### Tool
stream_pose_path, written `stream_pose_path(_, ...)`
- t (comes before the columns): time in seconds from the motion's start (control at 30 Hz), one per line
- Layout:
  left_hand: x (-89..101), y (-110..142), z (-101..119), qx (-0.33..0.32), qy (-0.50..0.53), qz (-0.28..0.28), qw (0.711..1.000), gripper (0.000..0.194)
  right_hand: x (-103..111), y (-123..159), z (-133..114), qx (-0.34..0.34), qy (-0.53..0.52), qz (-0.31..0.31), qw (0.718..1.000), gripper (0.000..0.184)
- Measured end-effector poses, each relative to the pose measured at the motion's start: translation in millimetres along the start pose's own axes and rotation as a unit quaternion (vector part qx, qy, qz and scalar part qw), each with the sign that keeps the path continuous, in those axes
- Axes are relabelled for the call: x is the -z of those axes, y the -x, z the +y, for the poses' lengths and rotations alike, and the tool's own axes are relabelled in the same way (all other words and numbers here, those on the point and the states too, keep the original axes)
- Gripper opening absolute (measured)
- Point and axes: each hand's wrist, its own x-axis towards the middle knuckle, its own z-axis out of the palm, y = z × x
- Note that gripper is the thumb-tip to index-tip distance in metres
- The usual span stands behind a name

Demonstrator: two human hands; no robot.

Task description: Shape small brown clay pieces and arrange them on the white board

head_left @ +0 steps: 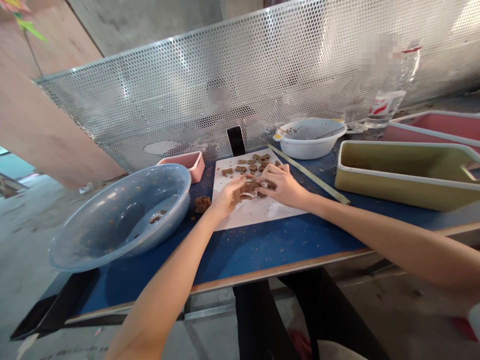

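Both hands are close together over a white board (240,220) on the blue table. My left hand (225,197) is curled round the left side of a brown clay-like piece (248,187), thumb on top. From the right, my right hand (281,185) reaches over with bent fingers pressed on brown clay-like material; the fingers hide much of it. Several small brown shaped pieces (240,169) lie on the board's far half. Left of the board, a rough brown lump (202,204) rests on the table near my left wrist.
A big blue basin (123,215) and a small pink tub (197,167) stand left. A phone (236,141) leans upright behind the board. Rightward are a pale strip (315,177), white basin (309,147), olive planter (405,187), pink planter (438,127) and plastic bottle (386,107). Perforated metal (157,100) backs the table.
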Motion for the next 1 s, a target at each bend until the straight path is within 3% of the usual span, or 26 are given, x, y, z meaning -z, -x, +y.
stream_pose_path(0.17,0.0,-1.3,-4.3,-0.022,-0.024,0.015,0.999,0.068,1.5,0.7,-4.6,0.007,-0.015,0.009,1.0,0.016)
stream_pose_path(0.4,-1.5,4.6,1.8,-0.016,0.016,-0.015,1.0,0.069,2.3,1.6,-5.3,0.003,-0.046,0.024,0.999,0.016)
stream_pose_path(0.7,-2.4,1.6,-1.9,-0.013,0.011,-0.017,1.0,0.074,9.0,2.0,-14.1,0.031,-0.051,0.047,0.997,0.018)
stream_pose_path(1.0,-4.2,3.2,0.7,-0.01,0.018,-0.011,1.0,0.072,10.2,0.9,-14.2,0.013,-0.074,0.067,0.995,0.019)
